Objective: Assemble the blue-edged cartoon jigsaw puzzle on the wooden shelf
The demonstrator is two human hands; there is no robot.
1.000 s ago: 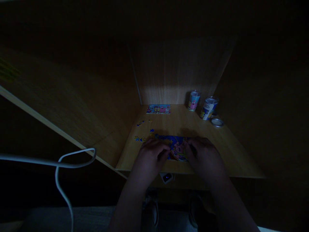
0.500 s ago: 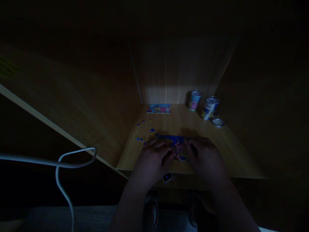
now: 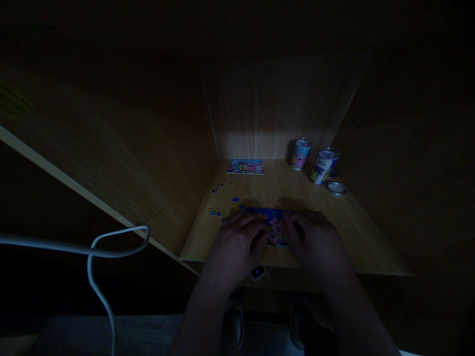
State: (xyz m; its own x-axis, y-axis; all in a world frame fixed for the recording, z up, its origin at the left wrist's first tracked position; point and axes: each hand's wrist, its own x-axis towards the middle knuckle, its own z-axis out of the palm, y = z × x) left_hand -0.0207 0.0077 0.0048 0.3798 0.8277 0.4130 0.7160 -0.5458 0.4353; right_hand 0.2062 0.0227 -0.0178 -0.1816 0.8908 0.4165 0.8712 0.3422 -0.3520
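A partly covered jigsaw puzzle (image 3: 276, 226), blue with pink and yellow cartoon figures, lies flat near the front edge of the wooden shelf. My left hand (image 3: 239, 240) rests over its left side with the fingers curled onto it. At the right side, my right hand (image 3: 315, 235) has thumb and fingers bent together on the puzzle. Both hands hide parts of it, and the dim light blurs the fingertips. Loose puzzle pieces (image 3: 211, 211) lie to the left of my left hand, with more pieces (image 3: 235, 200) just beyond it.
A cartoon picture card (image 3: 245, 167) lies at the back left. Two printed cans (image 3: 300, 154) (image 3: 324, 165) stand at the back right, beside a round metal lid (image 3: 336, 188). A white cable (image 3: 118, 253) hangs at the left. Wooden walls enclose the shelf (image 3: 363, 247).
The whole view has shifted very slightly. Both hands stay on the puzzle in nearly the same pose, and nothing else has visibly moved.
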